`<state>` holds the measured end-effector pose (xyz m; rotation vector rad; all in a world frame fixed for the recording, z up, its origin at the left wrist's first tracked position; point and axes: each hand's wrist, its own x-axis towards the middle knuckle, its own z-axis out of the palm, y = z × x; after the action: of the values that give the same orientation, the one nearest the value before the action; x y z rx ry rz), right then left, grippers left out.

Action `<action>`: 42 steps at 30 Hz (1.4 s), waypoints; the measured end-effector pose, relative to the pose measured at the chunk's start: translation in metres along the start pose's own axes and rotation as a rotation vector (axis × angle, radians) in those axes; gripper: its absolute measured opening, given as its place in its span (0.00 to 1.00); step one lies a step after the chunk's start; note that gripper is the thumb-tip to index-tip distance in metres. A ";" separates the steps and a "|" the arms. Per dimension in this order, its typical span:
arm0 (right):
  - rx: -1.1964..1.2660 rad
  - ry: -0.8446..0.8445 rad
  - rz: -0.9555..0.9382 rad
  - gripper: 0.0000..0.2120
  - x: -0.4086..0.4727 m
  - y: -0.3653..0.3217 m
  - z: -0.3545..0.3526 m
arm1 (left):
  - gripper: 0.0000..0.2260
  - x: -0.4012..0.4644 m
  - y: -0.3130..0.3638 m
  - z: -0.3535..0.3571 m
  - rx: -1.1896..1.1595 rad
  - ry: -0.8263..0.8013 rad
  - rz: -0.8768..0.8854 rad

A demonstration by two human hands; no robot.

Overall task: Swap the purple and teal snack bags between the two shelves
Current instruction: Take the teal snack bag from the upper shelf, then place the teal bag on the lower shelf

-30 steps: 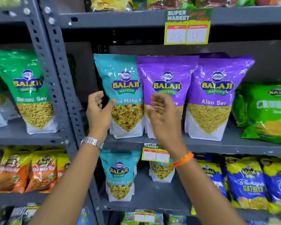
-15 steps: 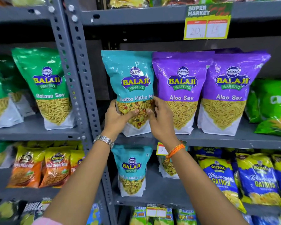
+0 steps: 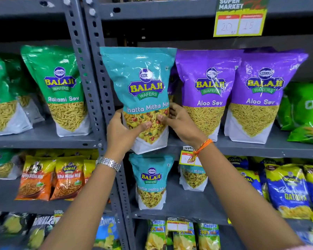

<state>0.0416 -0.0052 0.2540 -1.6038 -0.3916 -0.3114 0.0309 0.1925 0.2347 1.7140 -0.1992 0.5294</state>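
Note:
A large teal Balaji snack bag (image 3: 139,76) is held out in front of the upper shelf (image 3: 260,148), its bottom hanging past the shelf edge. My left hand (image 3: 121,134) grips its lower left side and my right hand (image 3: 181,123) grips its lower right side. Two purple Aloo Sev bags (image 3: 208,91) (image 3: 260,94) stand upright on the upper shelf to the right. On the lower shelf (image 3: 188,208) stand a smaller teal bag (image 3: 151,181) and, behind my right wrist, another teal bag (image 3: 193,177), partly hidden.
Grey perforated uprights (image 3: 96,87) separate this bay from the left bay, which holds green Ratlami Sev bags (image 3: 60,87) and orange packs (image 3: 51,179). Green bags (image 3: 307,112) sit at the far right, blue-yellow Gopal bags (image 3: 285,190) below. A price tag (image 3: 239,17) hangs above.
Both hands moved from open in front of the teal bag to gripping its lower part. The bag has come forward off the shelf and tilted slightly. The camera has moved closer.

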 end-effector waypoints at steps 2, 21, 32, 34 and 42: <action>-0.011 -0.030 -0.022 0.24 -0.005 -0.002 0.002 | 0.42 -0.010 0.001 -0.009 0.012 0.028 0.010; 0.027 0.088 0.245 0.22 -0.189 0.063 -0.004 | 0.36 -0.157 -0.076 -0.020 -0.050 -0.278 -0.151; -0.105 0.253 0.577 0.21 -0.286 0.208 -0.050 | 0.37 -0.227 -0.205 0.068 0.090 -0.660 -0.410; -0.131 0.268 0.611 0.22 -0.283 0.223 -0.061 | 0.36 -0.223 -0.214 0.087 0.122 -0.689 -0.427; -0.152 0.294 0.626 0.23 -0.221 0.241 -0.114 | 0.28 -0.173 -0.220 0.159 0.125 -0.685 -0.431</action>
<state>-0.0496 -0.1448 -0.0495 -1.7101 0.3685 -0.0920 0.0077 0.0599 -0.0574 1.9379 -0.2745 -0.3834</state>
